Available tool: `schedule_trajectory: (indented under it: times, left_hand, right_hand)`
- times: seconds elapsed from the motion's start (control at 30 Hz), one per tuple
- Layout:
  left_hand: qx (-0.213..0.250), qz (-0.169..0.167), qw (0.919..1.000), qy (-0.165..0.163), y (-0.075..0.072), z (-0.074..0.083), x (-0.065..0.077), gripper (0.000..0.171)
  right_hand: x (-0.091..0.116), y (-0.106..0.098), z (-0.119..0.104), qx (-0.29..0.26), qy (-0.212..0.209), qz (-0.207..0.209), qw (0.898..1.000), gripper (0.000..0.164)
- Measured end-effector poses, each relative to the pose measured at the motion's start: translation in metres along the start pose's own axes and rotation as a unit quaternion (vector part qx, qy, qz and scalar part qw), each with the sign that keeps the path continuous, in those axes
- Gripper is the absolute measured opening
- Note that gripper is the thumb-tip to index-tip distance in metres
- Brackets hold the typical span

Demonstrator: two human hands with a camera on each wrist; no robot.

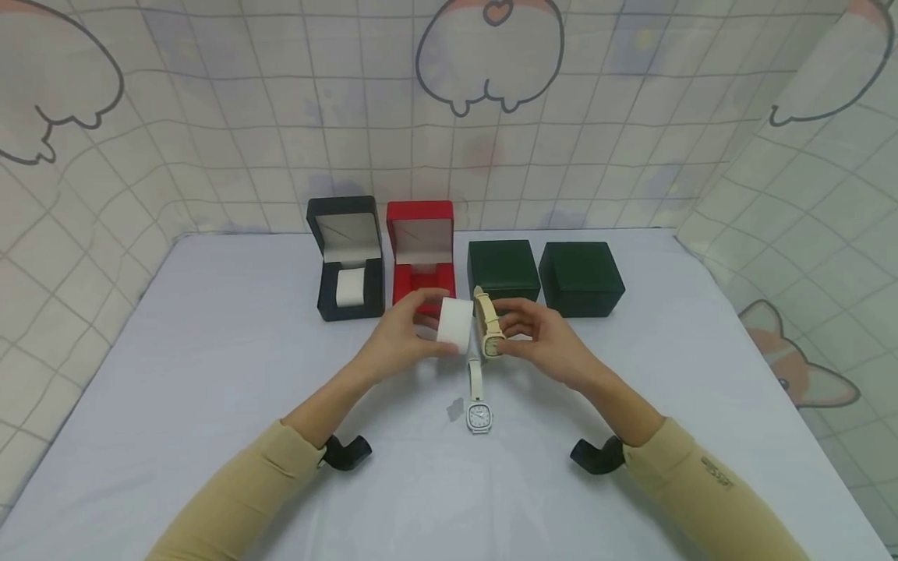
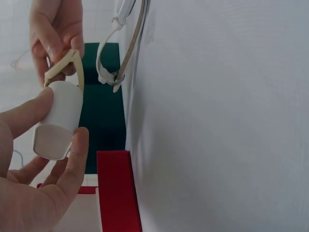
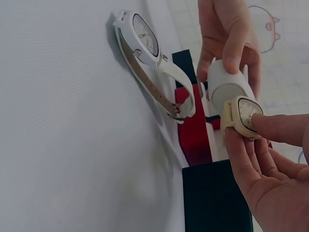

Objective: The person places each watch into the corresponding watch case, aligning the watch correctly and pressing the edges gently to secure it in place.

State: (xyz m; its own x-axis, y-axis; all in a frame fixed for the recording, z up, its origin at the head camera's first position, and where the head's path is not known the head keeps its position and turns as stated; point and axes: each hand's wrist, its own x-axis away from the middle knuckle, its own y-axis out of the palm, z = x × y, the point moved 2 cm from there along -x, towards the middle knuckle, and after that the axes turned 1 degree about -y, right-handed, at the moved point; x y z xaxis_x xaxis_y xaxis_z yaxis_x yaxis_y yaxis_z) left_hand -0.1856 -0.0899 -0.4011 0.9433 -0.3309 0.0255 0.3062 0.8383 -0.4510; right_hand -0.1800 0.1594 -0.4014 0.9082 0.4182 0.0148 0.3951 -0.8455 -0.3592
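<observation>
My left hand (image 1: 401,336) grips a white watch cushion (image 1: 455,322) between thumb and fingers. Beside it, my right hand (image 1: 543,335) pinches a cream wristwatch (image 1: 489,319), its thumb on the dial side. In the left wrist view the looped strap (image 2: 80,72) meets the near end of the cushion (image 2: 66,104). The right wrist view has the watch face (image 3: 247,113) close against the cushion's end. A second, white wristwatch (image 1: 479,415) lies on the table just below both hands, its strap (image 1: 475,380) pointing away.
Behind the hands stand an open black watch box (image 1: 350,312) with a white cushion (image 1: 350,287) inside and an open red box (image 1: 420,210), its seat partly hidden by my left hand. Two closed green boxes (image 1: 502,265) sit to their right. A grid-patterned cloth (image 1: 281,140) hangs behind the table.
</observation>
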Motion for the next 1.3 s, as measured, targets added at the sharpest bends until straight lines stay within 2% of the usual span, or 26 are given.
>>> schedule_trajectory:
  times: [0.53,1.03,1.3]
  left_hand:
    - [-0.006,0.011,0.9997,0.020,0.004,-0.002,-0.003,0.079]
    - [-0.003,0.033,0.9992,0.021,0.002,-0.002,-0.003,0.079]
    - [0.012,0.041,0.9989,0.018,0.001,-0.003,-0.005,0.078]
  right_hand:
    - [-0.005,0.007,-0.011,-0.010,-0.022,-0.012,1.000,0.062]
    - [-0.011,0.011,-0.013,-0.032,-0.027,-0.023,0.999,0.063]
    - [-0.013,0.011,-0.014,-0.053,-0.037,-0.048,0.997,0.073]
